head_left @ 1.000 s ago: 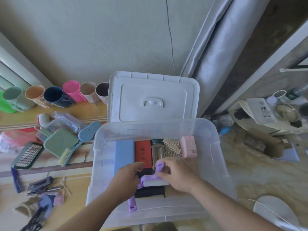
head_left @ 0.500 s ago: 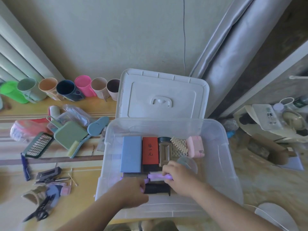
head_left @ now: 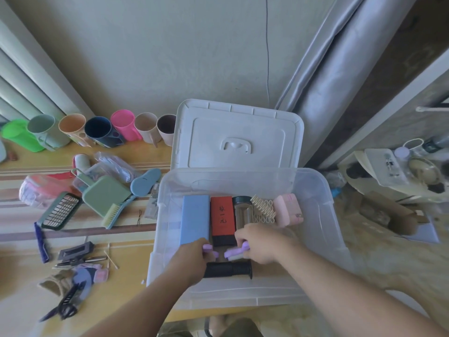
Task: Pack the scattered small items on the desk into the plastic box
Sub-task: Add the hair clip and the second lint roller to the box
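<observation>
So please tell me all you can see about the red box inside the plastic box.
The red box is a long, flat carton with dark characters printed down its top and a black end nearest the person. It lies flat on the floor of the plastic box, between a blue box and a small jar. The hands do not clearly touch it.

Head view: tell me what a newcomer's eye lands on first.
The clear plastic box fills the centre, its white lid propped behind it. Inside, the left hand and right hand grip a purple item just behind a black handle grip. To the left, a row of coloured cups lines the wall, with clutter across the desk.
</observation>
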`<control>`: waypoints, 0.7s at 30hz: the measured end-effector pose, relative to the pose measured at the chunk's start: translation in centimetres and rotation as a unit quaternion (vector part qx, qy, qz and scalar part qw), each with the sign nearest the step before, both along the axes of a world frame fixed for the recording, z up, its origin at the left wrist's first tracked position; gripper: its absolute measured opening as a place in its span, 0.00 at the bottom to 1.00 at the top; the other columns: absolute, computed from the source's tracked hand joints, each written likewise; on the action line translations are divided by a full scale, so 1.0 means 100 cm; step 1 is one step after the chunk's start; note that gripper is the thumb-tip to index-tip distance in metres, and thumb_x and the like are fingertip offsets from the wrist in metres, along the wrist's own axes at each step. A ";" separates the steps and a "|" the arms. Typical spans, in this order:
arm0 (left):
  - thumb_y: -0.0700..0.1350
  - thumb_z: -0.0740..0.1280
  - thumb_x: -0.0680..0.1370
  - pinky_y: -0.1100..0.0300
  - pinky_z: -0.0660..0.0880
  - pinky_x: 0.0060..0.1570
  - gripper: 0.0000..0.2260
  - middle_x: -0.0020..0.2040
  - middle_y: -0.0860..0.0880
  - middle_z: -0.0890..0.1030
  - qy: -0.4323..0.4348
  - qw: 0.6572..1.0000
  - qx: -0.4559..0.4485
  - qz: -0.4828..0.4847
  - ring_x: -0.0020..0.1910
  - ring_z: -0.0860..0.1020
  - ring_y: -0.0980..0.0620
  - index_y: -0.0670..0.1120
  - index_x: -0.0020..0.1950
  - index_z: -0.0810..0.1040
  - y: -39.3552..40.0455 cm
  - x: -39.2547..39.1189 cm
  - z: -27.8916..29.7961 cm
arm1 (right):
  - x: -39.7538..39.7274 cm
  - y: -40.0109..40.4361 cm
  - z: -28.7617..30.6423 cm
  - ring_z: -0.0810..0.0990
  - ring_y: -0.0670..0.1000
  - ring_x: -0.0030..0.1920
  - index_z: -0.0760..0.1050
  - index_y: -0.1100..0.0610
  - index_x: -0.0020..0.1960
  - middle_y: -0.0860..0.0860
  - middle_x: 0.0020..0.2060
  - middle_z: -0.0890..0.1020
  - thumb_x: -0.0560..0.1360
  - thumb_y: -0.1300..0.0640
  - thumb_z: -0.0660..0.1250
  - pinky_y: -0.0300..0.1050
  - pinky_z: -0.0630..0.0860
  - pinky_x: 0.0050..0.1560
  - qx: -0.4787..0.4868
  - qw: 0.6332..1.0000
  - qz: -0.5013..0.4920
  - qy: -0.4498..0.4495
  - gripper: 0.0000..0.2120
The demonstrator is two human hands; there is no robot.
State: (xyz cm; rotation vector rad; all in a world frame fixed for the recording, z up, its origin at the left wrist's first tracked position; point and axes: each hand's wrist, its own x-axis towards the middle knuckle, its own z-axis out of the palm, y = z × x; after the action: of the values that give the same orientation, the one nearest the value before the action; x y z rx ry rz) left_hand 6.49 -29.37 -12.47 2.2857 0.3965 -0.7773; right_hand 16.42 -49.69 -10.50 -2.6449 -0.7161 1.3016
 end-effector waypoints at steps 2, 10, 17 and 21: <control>0.50 0.60 0.85 0.65 0.68 0.35 0.03 0.36 0.63 0.75 0.001 1.000 0.004 0.004 0.39 0.74 0.57 0.54 0.52 0.71 0.004 0.000 -0.001 | -0.016 -0.003 0.000 0.76 0.48 0.44 0.71 0.47 0.46 0.42 0.46 0.76 0.83 0.54 0.62 0.42 0.66 0.37 0.020 0.999 -0.007 -0.034 0.06; 0.60 0.60 0.83 0.57 0.79 0.33 0.16 0.49 0.51 0.82 0.038 0.996 -0.035 0.072 0.36 0.79 0.51 0.56 0.68 0.64 0.017 0.000 0.003 | -0.026 -0.008 -0.024 0.75 0.43 0.38 0.67 0.39 0.45 0.43 0.39 0.78 0.82 0.51 0.64 0.39 0.65 0.37 0.084 0.974 -0.209 -0.026 0.10; 0.52 0.65 0.81 0.57 0.79 0.57 0.24 0.65 0.58 0.79 -0.068 0.990 -0.122 0.029 0.56 0.80 0.56 0.62 0.75 0.62 0.028 -0.016 0.060 | -0.021 0.006 -0.010 0.74 0.49 0.63 0.65 0.45 0.77 0.45 0.65 0.73 0.75 0.54 0.75 0.46 0.73 0.57 0.187 0.917 -0.298 -0.188 0.34; 0.47 0.67 0.81 0.65 0.76 0.57 0.18 0.58 0.61 0.79 -0.230 0.965 -0.113 0.064 0.58 0.78 0.60 0.62 0.69 0.74 0.089 -0.034 0.085 | -0.011 0.061 0.011 0.76 0.60 0.58 0.74 0.55 0.70 0.54 0.58 0.77 0.68 0.61 0.79 0.56 0.73 0.62 0.273 0.875 -0.160 -0.366 0.32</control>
State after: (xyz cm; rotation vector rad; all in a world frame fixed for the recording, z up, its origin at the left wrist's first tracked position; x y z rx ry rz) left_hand 3.11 -20.48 -4.00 2.1148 0.2215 -0.1998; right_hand 15.27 -43.63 -9.38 -2.5413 -0.5506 -0.0440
